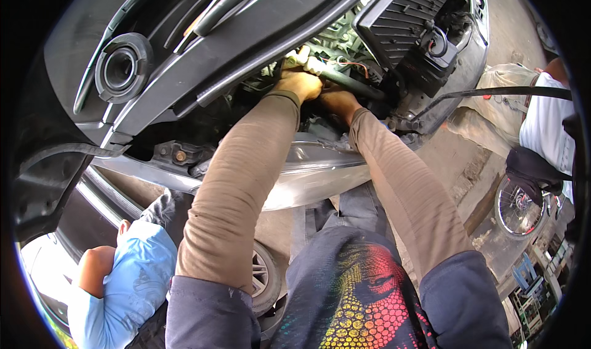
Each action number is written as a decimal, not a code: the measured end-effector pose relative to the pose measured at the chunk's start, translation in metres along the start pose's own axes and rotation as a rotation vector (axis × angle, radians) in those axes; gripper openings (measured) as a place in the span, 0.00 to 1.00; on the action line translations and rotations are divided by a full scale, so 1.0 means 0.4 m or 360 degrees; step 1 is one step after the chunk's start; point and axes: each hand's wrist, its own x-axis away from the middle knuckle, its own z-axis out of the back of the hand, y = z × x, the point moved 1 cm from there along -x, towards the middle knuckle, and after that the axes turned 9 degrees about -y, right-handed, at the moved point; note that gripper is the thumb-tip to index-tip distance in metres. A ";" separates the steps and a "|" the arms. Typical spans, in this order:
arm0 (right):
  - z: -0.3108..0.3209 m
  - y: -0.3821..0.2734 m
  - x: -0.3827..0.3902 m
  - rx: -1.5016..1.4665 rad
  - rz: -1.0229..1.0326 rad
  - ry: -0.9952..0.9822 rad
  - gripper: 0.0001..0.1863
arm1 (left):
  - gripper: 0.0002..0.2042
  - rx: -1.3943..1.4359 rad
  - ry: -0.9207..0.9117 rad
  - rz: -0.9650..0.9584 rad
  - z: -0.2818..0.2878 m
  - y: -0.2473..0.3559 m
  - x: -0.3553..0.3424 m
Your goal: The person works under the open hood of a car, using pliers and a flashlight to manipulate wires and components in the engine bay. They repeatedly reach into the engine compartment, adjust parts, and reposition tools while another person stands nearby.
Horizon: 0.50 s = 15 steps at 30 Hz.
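Both of my arms, in brown sleeves, reach over the front edge of a car into its open engine bay. My left hand (301, 85) is bent down beside a pale yellowish fitting (300, 58) and the near end of a thick black hose (354, 84). Just right of it, my right hand (338, 101) reaches low under that hose. The fingers of both hands are mostly hidden among the engine parts, so what they grip does not show. A thin orange-red wire (358, 64) runs above the hose.
A black ribbed housing (403, 20) stands right of my hands. Tools with dark handles (225, 10) and a round black duct piece (123, 68) lie at upper left. A black rod (492, 93) crosses at right. People in light blue (135, 281) and white (549, 127) are nearby.
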 end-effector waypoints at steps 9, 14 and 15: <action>0.025 0.036 0.027 0.2109 0.0381 -0.1114 0.13 | 0.05 -0.0031 0.0131 0.0013 -0.019 -0.014 -0.040; 0.010 0.056 0.003 0.1771 0.0377 -0.1190 0.14 | 0.14 -0.0323 0.0215 -0.0291 -0.001 -0.015 -0.047; 0.018 0.038 -0.003 0.1808 0.0459 -0.1198 0.14 | 0.14 -0.0475 0.0250 -0.0314 0.007 -0.006 -0.039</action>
